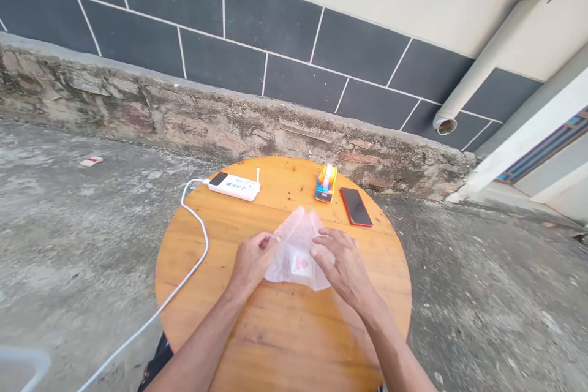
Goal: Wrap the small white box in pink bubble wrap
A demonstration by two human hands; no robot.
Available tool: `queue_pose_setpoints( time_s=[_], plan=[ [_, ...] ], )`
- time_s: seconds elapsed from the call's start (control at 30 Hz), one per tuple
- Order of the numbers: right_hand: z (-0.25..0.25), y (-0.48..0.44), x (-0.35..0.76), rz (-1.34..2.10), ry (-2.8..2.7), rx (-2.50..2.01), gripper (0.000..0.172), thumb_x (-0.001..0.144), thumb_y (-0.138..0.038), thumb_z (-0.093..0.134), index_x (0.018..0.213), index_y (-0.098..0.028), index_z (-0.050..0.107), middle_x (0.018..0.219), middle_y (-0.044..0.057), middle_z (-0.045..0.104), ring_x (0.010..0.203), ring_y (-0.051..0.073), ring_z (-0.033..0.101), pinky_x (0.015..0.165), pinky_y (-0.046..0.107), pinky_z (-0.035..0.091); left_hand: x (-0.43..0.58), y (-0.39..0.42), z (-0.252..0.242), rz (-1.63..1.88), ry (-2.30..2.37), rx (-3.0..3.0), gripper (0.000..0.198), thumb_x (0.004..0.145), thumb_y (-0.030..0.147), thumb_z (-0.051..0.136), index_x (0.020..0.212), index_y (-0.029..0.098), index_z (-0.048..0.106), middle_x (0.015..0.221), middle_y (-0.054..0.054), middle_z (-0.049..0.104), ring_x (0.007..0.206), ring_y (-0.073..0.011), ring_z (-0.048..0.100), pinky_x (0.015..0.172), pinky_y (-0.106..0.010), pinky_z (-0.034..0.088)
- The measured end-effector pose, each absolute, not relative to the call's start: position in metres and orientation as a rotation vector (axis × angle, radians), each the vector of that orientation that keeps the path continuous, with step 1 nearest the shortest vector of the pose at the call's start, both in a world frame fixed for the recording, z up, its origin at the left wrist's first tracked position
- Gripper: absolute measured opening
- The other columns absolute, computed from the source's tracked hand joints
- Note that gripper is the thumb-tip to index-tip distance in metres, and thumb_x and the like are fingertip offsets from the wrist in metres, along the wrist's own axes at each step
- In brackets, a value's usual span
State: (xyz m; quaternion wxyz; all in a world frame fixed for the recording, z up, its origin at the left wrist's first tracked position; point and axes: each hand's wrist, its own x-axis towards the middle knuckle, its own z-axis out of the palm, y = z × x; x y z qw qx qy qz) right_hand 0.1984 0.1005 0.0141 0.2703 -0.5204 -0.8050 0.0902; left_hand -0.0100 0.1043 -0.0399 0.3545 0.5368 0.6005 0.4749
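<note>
A sheet of pinkish, see-through bubble wrap (pixel 294 236) lies on the round wooden table (pixel 285 337). Under or inside its folds shows a small white box (pixel 301 263) with a pink-red print; I cannot tell which layer covers it. My left hand (pixel 255 257) has its fingers curled, with thumb and fingertips pinching the left edge of the wrap. Over the right edge, my right hand (pixel 342 260) is held with its fingers apart, fingertips at or just above the film.
Behind the wrap stand a white power bank-like device (pixel 235 186) with a white cable (pixel 202 245), a yellow-and-blue tape dispenser (pixel 326 184) and a red-edged phone (pixel 356 206). A stone ledge (pixel 220 125) and tiled wall are beyond the table.
</note>
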Motion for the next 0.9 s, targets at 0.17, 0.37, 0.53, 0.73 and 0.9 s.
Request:
queue_pose_setpoints(
  time_s=[0.17,0.37,0.53,0.73,0.9],
  plan=[
    [0.018,0.086,0.189,0.129,-2.262,-1.218,0.011,0.087,-0.026,0.055,0.081,-0.022,0.063,0.121,0.008,0.058,0.112,0.027,0.049,0.088,0.042,0.035,-0.015,0.108,-0.046,1.253,1.503,1.291,0.031,0.077,0.040,0.046,0.058,0.017,0.053,0.048,0.006,0.039,0.045,-0.0094,0.039,0.043,-0.019,0.027],
    [0.014,0.027,0.197,-0.040,-2.469,-0.915,0.012,0.085,-0.012,0.051,0.081,-0.022,0.057,0.100,0.003,0.065,0.104,0.022,0.053,0.092,0.040,0.032,-0.018,0.108,-0.049,1.278,1.491,1.272,0.031,0.077,0.039,0.044,0.056,0.017,0.051,0.047,0.006,0.040,0.045,-0.0089,0.039,0.043,-0.018,0.027],
    [-0.035,-0.003,0.207,-0.169,-2.426,-0.814,0.014,0.085,-0.022,0.054,0.071,-0.021,0.053,0.080,0.000,0.066,0.078,0.018,0.057,0.083,0.036,0.036,-0.016,0.103,-0.045,1.261,1.589,1.395,0.032,0.081,0.036,0.043,0.060,0.017,0.059,0.050,0.004,0.050,0.050,-0.0109,0.046,0.049,-0.020,0.030],
    [-0.031,-0.012,0.213,0.154,-2.440,-0.990,0.018,0.090,-0.016,0.041,0.096,-0.022,0.057,0.090,0.004,0.065,0.073,0.018,0.056,0.067,0.029,0.039,-0.019,0.100,-0.043,1.218,1.739,1.550,0.026,0.082,0.032,0.046,0.077,0.020,0.068,0.073,-0.001,0.067,0.070,-0.0164,0.057,0.063,-0.024,0.038],
    [-0.011,-0.005,0.183,0.152,-2.714,-1.245,0.032,0.078,-0.008,0.048,0.107,-0.021,0.056,0.080,0.004,0.063,0.065,0.019,0.053,0.064,0.030,0.037,-0.023,0.102,-0.045,1.203,1.804,1.659,0.024,0.081,0.027,0.048,0.078,0.020,0.070,0.081,-0.003,0.069,0.085,-0.0209,0.057,0.075,-0.030,0.041]
  ],
)
